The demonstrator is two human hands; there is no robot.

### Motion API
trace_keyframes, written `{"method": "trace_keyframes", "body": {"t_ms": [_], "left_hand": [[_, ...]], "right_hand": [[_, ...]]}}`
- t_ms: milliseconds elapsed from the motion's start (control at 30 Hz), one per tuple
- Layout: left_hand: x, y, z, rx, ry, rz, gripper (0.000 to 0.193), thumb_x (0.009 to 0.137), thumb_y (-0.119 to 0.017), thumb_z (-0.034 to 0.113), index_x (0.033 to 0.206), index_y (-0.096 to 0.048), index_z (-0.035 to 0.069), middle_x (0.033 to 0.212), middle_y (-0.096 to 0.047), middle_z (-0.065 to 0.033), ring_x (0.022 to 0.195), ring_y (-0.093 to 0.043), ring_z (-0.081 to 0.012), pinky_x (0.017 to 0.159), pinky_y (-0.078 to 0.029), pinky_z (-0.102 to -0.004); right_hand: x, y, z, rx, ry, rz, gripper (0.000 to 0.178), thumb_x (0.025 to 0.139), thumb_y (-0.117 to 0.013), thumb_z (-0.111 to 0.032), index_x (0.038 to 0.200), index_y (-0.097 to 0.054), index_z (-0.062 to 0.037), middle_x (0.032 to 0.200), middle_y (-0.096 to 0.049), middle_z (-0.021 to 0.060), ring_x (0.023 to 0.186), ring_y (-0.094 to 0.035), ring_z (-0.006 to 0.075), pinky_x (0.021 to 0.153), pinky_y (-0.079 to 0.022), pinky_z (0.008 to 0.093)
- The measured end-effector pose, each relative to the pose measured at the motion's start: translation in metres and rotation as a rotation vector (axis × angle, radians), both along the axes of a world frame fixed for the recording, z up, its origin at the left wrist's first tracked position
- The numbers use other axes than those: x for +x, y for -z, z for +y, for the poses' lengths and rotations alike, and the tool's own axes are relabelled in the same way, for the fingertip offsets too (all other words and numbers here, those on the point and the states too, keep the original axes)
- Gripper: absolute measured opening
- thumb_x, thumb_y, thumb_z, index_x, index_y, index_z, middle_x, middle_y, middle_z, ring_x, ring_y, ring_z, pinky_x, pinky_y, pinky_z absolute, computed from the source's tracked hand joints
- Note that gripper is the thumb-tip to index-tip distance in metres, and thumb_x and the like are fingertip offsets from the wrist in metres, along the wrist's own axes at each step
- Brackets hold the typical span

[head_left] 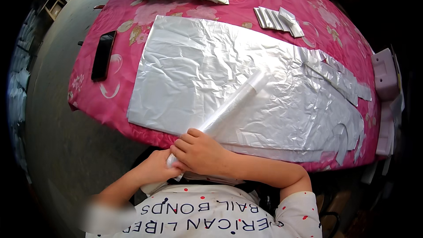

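Pink floral tablecloth (90, 99) under everything; clear plastic strip (231, 101) slants across silvery sheets (176, 57), centre. My right hand (200, 152) and left hand (155, 167) pinch its lower end, right fingers together, left mostly hidden; edges should sit flush, tension even.

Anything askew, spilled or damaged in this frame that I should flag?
Nothing looks spilled. The silvery plastic sheets are creased, and the strips at their right end splay unevenly. In the small row of folded packets beyond, one lies askew on top. Oddly, a blur covers the left sleeve, while the right sleeve is sharp.
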State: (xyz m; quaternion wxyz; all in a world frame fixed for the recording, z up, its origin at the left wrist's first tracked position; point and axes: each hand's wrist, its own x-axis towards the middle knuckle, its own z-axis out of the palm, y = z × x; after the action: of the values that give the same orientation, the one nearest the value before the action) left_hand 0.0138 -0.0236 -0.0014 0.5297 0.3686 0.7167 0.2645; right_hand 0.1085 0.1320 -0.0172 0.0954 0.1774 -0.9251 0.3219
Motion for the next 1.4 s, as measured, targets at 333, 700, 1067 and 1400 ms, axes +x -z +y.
{"method": "trace_keyframes", "body": {"t_ms": [333, 700, 1067, 1400], "left_hand": [[-0.017, 0.008, -0.019, -0.214, -0.208, -0.685, 0.046, 0.079, -0.066, 0.026, 0.113, -0.053, -0.001, 0.080, -0.056, -0.0049, 0.065, -0.054, -0.0108, 0.062, -0.049, -0.0280], [-0.024, 0.020, -0.023, -0.249, -0.201, -0.863, 0.058, 0.075, -0.070, 0.038, 0.115, -0.052, 0.000, 0.079, -0.055, -0.0046, 0.065, -0.055, -0.0103, 0.062, -0.049, -0.0259], [-0.038, 0.030, -0.053, -0.292, -0.069, -0.813, 0.054, 0.069, -0.077, 0.026, 0.110, -0.052, 0.000, 0.080, -0.060, -0.0073, 0.070, -0.060, -0.0147, 0.067, -0.048, -0.0286], [-0.082, -0.044, -0.021, -0.136, 0.508, -0.023, 0.042, 0.067, -0.075, 0.023, 0.104, -0.061, 0.008, 0.091, -0.066, -0.0079, 0.086, -0.062, -0.0239, 0.076, -0.048, -0.0315]], "right_hand": [[0.011, -0.004, 0.156, 0.307, 0.736, 0.217, 0.023, 0.080, -0.064, -0.023, 0.092, -0.064, -0.0031, 0.090, -0.060, 0.0081, 0.091, -0.055, 0.0264, 0.089, -0.038, 0.0405], [0.019, -0.017, 0.172, -0.874, 0.682, -0.520, 0.017, 0.086, -0.063, -0.020, 0.081, -0.061, -0.0042, 0.065, -0.054, -0.0049, 0.057, -0.043, 0.0022, 0.052, -0.035, 0.0181], [0.064, 0.008, 0.275, -0.609, 1.193, -0.016, 0.014, 0.087, -0.061, -0.014, 0.084, -0.063, -0.0010, 0.066, -0.054, -0.0045, 0.056, -0.043, 0.0032, 0.051, -0.036, 0.0199], [0.106, 0.002, 0.317, -0.330, 1.276, -0.058, 0.014, 0.087, -0.059, -0.014, 0.084, -0.062, 0.0001, 0.067, -0.056, -0.0020, 0.059, -0.047, 0.0037, 0.056, -0.039, 0.0205]]}}
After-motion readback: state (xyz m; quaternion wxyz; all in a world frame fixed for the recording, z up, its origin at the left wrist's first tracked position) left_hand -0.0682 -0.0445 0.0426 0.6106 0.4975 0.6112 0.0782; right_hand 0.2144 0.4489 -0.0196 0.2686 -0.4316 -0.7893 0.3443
